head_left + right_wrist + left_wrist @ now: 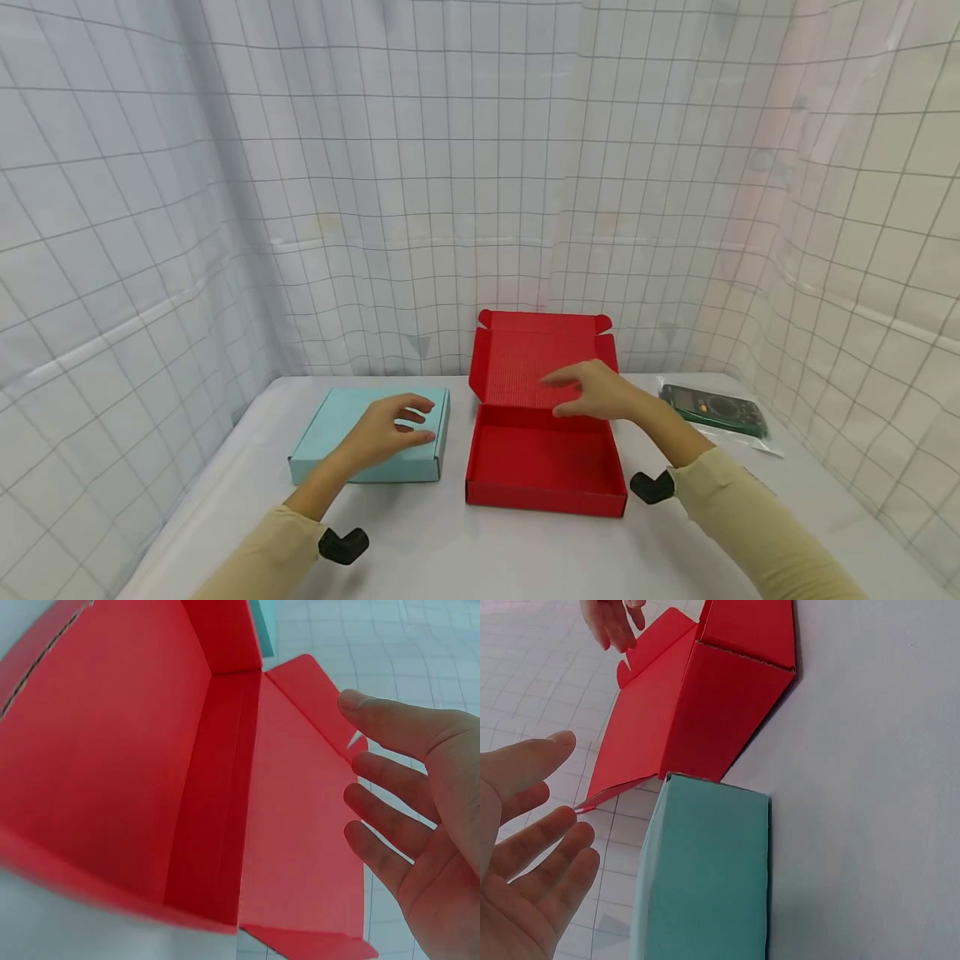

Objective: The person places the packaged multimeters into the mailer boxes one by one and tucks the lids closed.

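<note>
A red cardboard box (546, 458) stands with its lid (536, 354) raised at the back; its inside holds nothing. My right hand (596, 390) hovers above the box's back right part, fingers relaxed and apart from it; in the right wrist view the thumb and fingers (390, 784) are spread with nothing between them. To the left lies a closed light blue box (337, 421). Over its right part is my left hand (386, 433), loosely bent and holding nothing. The left wrist view shows that hand (532, 847) beside the blue box (712, 877), not gripping it.
A dark multimeter (712, 408) in a clear plastic bag lies at the right of the white table (547, 558). White gridded curtains (450, 183) close off the back and both sides. A black device sits at each wrist.
</note>
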Demonstrator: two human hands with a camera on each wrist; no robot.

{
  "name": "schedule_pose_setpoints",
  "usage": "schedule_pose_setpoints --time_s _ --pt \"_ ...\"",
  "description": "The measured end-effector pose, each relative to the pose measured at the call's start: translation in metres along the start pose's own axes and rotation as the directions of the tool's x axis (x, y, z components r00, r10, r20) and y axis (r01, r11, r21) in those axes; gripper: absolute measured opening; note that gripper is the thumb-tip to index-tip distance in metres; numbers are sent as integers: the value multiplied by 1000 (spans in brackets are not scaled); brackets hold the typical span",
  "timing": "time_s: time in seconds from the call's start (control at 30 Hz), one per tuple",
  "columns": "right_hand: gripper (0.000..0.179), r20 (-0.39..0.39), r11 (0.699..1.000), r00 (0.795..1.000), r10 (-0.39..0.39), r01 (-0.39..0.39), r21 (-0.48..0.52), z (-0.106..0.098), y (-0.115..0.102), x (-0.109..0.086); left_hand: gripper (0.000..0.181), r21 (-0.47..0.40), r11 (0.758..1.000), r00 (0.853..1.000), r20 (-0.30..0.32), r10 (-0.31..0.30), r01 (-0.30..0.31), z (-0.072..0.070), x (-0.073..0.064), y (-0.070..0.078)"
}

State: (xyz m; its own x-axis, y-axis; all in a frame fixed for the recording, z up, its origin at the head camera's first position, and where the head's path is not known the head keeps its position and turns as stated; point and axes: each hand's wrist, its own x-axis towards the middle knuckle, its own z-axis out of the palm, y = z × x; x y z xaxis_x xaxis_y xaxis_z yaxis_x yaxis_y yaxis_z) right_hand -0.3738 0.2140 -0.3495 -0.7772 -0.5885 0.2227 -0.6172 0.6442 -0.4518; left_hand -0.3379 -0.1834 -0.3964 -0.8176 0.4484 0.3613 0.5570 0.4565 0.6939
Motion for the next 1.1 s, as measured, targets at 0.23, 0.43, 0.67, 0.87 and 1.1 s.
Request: schedule_pose_setpoints --time_s 0.23,0.43,0.67,0.87,1.1 --pt "56 -9 999 999 44 -43 16 -12 14 -11 43 -44 999 999 30 -17 19 17 5 4" --pt "57 -16 997 997 71 -71 24 -19 26 -19 43 -76 996 998 35 -54 56 31 7 8" --pt "59 -48 994 993 106 -105 14 -29 34 -29 45 -115 988 994 44 -101 106 46 8 14" --pt "62 -64 990 989 132 -129 51 -36 43 -36 57 -131 983 991 46 -123 128 60 7 19" --pt "65 -86 986 983 159 -154 69 -44 53 -46 71 -160 972 985 56 -164 171 76 3 23"
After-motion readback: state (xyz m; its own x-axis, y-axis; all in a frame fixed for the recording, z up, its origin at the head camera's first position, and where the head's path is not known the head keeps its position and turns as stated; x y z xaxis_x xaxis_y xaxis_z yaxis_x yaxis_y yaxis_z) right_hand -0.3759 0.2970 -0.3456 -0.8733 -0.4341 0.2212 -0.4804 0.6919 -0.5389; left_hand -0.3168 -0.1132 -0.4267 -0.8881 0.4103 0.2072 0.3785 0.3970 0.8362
